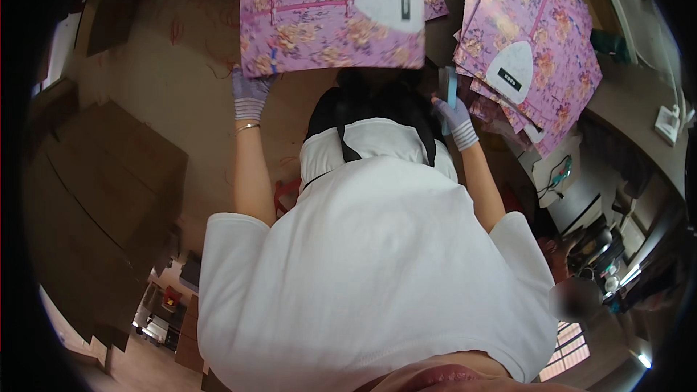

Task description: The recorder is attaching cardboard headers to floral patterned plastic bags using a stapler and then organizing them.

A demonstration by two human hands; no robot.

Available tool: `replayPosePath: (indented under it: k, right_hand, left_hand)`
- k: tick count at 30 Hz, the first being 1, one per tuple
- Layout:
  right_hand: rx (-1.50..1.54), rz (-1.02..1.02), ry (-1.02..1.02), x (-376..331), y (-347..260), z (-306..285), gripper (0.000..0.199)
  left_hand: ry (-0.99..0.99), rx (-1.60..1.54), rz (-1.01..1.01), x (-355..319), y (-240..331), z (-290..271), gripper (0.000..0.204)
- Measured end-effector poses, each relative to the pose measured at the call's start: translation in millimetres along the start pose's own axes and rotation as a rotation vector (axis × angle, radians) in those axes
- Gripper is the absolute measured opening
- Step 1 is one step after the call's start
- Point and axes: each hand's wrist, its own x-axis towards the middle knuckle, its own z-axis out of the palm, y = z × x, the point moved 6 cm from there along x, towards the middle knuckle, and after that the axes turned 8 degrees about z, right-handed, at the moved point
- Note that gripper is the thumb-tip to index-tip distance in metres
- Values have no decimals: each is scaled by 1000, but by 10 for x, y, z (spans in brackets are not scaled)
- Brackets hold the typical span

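A flat pink-purple floral panel (330, 40) with printed straps and a white rounded patch is held out in front of me, slightly blurred. My left hand (250, 94), in a thin lilac glove with white stripes at the cuff, grips its near left corner; the fingers are partly hidden by the panel. My right hand (455, 115), gloved alike, is closed around a narrow light-blue object (451, 87) whose exact kind I cannot make out. It is just right of the panel, apart from it. Close by on the right lies a fanned pile of similar floral panels (559, 51).
The pile rests on a long grey table (632, 112) curving along the right side. A white power socket (666, 125) with a cable sits on it. Large brown cardboard boxes (116, 174) stand on the left. Part of a red stool (287, 192) shows beside my body.
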Motion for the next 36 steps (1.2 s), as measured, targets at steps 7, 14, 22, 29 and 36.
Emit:
replayPosePath:
  k: [7, 14, 22, 29, 36]
  right_hand:
    - [112, -56, -191, 233, -454, 513, 32]
    - [68, -58, -335, 179, -700, 1073, 31]
    - [-415, -94, -353, -34, -421, 968, 49]
    - [-531, -37, -247, -66, -780, 1292, 48]
    - [-585, -30, -287, -28, -811, 1244, 44]
  left_hand:
    - [-23, 142, 146, -126, -422, -23, 20]
    - [69, 821, -54, -274, -1204, 565, 19]
    - [7, 817, 98, -70, -1137, 568, 21]
    - [-24, 811, 100, -113, -1172, 631, 21]
    - [-95, 902, 87, -223, -982, 740, 18]
